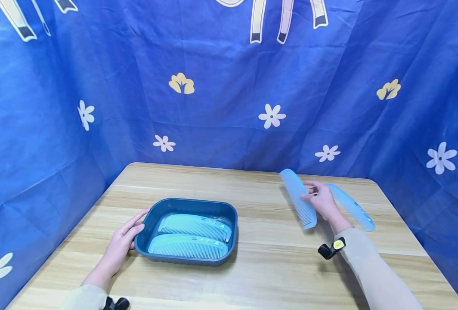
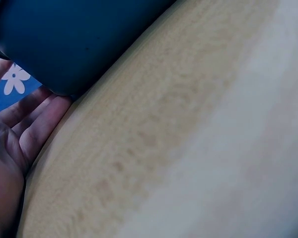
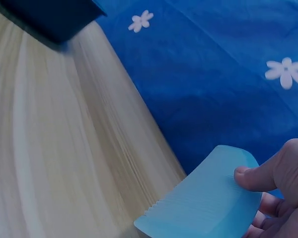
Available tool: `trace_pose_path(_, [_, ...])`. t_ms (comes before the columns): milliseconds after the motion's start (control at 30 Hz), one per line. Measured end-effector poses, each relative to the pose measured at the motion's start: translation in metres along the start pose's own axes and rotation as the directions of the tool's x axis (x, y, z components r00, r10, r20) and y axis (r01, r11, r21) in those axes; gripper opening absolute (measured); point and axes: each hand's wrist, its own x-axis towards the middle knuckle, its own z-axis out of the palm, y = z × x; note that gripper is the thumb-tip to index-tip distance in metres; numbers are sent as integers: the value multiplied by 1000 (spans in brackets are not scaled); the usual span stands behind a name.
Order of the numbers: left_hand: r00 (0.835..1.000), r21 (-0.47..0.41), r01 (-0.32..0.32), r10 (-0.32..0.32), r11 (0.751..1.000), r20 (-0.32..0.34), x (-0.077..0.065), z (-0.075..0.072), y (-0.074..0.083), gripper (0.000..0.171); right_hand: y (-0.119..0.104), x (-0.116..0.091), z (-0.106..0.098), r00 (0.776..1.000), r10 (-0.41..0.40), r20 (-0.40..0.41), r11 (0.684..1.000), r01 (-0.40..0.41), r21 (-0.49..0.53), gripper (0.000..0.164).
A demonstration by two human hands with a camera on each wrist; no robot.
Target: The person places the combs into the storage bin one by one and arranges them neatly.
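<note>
In the head view, my right hand (image 1: 322, 200) pinches a light blue comb (image 1: 299, 200) by its spine, thumb on the near face. The right wrist view shows the same comb (image 3: 203, 198) tilted, its teeth toward the table. A second blue comb (image 1: 351, 206) lies on the table, just right of that hand and partly behind it. My left hand (image 1: 122, 241) rests with extended fingers against the left side of a dark blue basin (image 1: 186, 261). Inside the basin are two more combs, a rear comb (image 1: 196, 226) and a front comb (image 1: 188, 246), roughly parallel, teeth toward me.
The wooden table (image 1: 267, 267) reaches back to a blue curtain (image 1: 221, 107) with white flowers, which also hangs along both sides. Bare tabletop lies between the basin and the right hand. Each wrist wears a small black camera, such as the right camera (image 1: 327, 250).
</note>
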Motion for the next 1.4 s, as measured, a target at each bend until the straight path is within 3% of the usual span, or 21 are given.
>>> trace_pose_path(433, [1000, 1, 7, -7, 1000, -4, 1, 0, -1, 47, -43, -18, 15, 982, -179, 50, 984, 180, -7, 44])
trace_pose_path(733, [1000, -66, -3, 4, 998, 4, 1, 1, -1, 47, -47, -20, 25, 972, -226, 63, 973, 223, 58, 44])
trace_pose_path(1400, [1000, -44, -11, 11, 999, -6, 1, 1, -2, 46, -80, -36, 54, 946, -295, 136, 951, 276, 139, 43])
